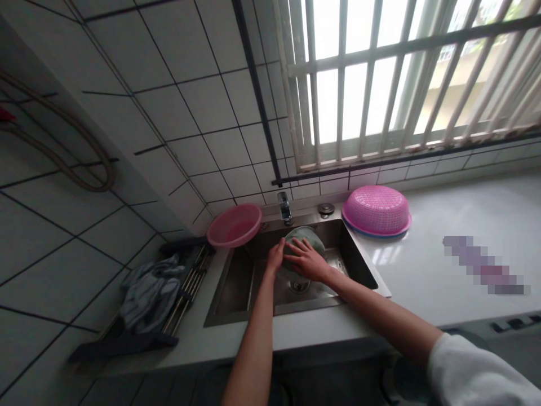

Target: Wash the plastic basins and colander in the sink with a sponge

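Note:
A round, pale greenish bowl (pixel 315 239) is tilted over the steel sink (pixel 363 265), below the tap. At its left edge, my left hand (pixel 276 256) is closed on the rim. My right hand (pixel 307 262) lies across the near side of the bowl with its fingers stretched out and apart. The inside of the bowl is partly covered by my right fingers, and I cannot make out whether anything lies in it. Under my hands, the drain (pixel 299 286) shows at the sink bottom.
A tap (pixel 284 206) rises behind the sink. To its left a pink basin (pixel 235 225) overlaps the sink corner; an upturned pink basket (pixel 377 210) sits at the right. A grey cloth (pixel 152 293) hangs on a folded rack (pixel 188 299). A blurred-out item (pixel 486 265) lies on the white counter (pixel 422 270).

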### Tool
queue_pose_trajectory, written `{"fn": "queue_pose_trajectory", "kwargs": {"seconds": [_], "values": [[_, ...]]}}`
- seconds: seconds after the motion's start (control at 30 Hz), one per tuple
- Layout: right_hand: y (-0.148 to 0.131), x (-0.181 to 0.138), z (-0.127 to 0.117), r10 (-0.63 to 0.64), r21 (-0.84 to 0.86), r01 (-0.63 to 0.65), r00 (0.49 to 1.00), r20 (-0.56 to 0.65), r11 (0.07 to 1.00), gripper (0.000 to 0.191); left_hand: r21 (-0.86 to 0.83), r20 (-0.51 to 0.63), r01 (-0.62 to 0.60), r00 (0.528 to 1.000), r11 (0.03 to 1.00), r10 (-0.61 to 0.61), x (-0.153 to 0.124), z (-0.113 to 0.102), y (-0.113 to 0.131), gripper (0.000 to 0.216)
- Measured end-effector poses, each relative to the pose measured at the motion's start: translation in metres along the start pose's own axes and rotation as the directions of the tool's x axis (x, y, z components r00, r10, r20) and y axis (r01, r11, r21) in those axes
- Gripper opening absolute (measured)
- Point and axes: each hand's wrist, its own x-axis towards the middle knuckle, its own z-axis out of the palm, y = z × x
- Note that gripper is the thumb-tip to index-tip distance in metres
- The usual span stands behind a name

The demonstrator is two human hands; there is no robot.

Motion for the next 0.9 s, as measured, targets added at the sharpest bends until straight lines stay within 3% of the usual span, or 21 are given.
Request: {"fn": "queue_pose_trajectory", "kwargs": {"seconds": [0.13, 0.27, 0.33, 0.4, 0.47, 0.57, 0.7, 0.8, 0.9], "values": [[-0.016, 0.003, 0.003, -0.122, 0.032, 0.120, 0.991, 0.051, 0.992, 0.051, 0.146, -0.124, -0.084, 0.987, 0.986, 0.103, -0.002, -0.001, 0.003, 0.050], [-0.013, 0.003, -0.002, -0.176, 0.111, 0.171, 0.983, 0.042, 0.979, 0.047, 0.254, -0.123, -0.045, 0.989, 0.966, 0.078, -0.005, 0.001, 0.006, 0.048], [-0.001, 0.002, -0.005, -0.109, 0.139, 0.104, 0.993, 0.034, 0.985, 0.047, 0.222, -0.111, -0.016, 0.993, 0.975, 0.041, -0.004, 0.001, 0.007, 0.053], [0.018, -0.001, -0.005, 0.066, 0.208, -0.060, 0.998, -0.023, 0.976, 0.048, 0.168, -0.099, 0.013, 0.995, 0.986, 0.004, -0.002, 0.002, 0.006, 0.059], [0.039, -0.005, -0.002, 0.305, 0.328, -0.259, 0.947, -0.098, 0.908, 0.049, 0.115, -0.069, 0.037, 0.997, 0.993, -0.029, 0.001, 0.003, 0.003, 0.063], [0.065, -0.010, 0.004, 0.461, 0.417, -0.380, 0.880, -0.110, 0.826, 0.052, 0.024, 0.026, 0.026, 0.999, 0.999, -0.027, 0.004, 0.008, -0.002, 0.064], [0.075, -0.010, 0.007, 0.485, 0.355, -0.414, 0.864, -0.139, 0.839, 0.052, -0.042, 0.123, -0.107, 0.986, 0.993, 0.111, 0.002, 0.013, -0.002, 0.057], [0.066, -0.007, 0.006, 0.438, 0.281, -0.394, 0.892, -0.112, 0.875, 0.052, 0.078, 0.003, -0.235, 0.972, 0.969, 0.235, -0.004, 0.012, 0.003, 0.036], [0.048, -0.004, 0.007, 0.370, 0.186, -0.354, 0.928, -0.053, 0.916, 0.054, 0.299, -0.166, -0.205, 0.950, 0.932, 0.263, -0.013, 0.011, 0.010, 0.043]]}}
